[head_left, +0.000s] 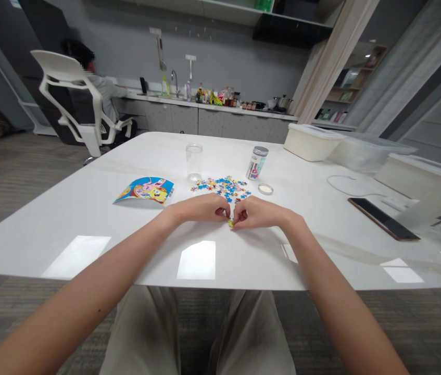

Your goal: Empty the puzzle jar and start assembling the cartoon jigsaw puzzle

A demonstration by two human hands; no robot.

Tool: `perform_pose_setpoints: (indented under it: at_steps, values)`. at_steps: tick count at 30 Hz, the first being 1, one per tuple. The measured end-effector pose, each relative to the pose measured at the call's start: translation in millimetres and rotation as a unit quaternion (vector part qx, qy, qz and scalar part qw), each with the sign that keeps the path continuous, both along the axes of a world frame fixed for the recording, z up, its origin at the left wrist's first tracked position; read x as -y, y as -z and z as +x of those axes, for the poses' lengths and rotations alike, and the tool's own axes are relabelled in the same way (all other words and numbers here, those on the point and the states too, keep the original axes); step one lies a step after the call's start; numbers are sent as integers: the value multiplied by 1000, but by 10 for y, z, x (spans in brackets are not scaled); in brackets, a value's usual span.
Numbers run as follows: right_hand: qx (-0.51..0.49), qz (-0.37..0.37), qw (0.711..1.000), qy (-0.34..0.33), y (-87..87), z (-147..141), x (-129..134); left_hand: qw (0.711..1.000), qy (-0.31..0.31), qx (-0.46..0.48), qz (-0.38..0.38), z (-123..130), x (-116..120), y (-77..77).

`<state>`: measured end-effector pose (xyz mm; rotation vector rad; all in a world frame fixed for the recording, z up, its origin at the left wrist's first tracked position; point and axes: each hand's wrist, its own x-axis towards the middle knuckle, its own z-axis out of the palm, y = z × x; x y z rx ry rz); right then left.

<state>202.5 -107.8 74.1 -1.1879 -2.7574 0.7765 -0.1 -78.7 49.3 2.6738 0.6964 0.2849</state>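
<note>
Yellow puzzle pieces (pixel 230 223) lie on the white table between my two hands. The fingers of my left hand (pixel 214 207) are closed at their upper left side, and my right hand (pixel 248 212) pinches at their right side. Just beyond my hands is a spread of loose puzzle pieces (pixel 226 186), mostly blue, with some pink and yellow. A curled cartoon picture sheet (pixel 146 189) rests to the left. Behind the pieces stand a clear empty jar (pixel 194 162) and a printed can with a grey lid (pixel 257 163). A round lid (pixel 265 189) lies near the can.
Along the right are white storage boxes (pixel 310 143), a dark phone (pixel 382 217), a white cable and a paper bag with a barcode. The table's front edge is close to my legs. A person sits on a white chair (pixel 83 104) at the back left.
</note>
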Motion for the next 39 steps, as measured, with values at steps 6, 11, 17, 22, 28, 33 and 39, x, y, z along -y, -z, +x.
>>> perform_pose_setpoints:
  at_steps: [6,11,17,22,28,33,39]
  values:
    - [-2,24,1000,4,-9,-3,14,1000,8,3,-7,4,1,13]
    - [0,40,999,-5,-19,-8,21,1000,6,10,2,4,-9,33]
    - [3,33,999,-12,-25,-23,38,1000,-3,-3,-7,2,9,-3]
    - [-9,30,999,-15,-9,-20,29,1000,-8,-15,-6,0,28,-32]
    - [-12,37,999,-5,-28,-16,32,1000,-4,-14,-3,-5,11,-10]
    - [-17,11,1000,-6,-19,-22,33,1000,-5,-7,-5,-1,10,-13]
    - [-23,6,1000,-9,11,6,16,1000,-8,-14,-6,4,33,-42]
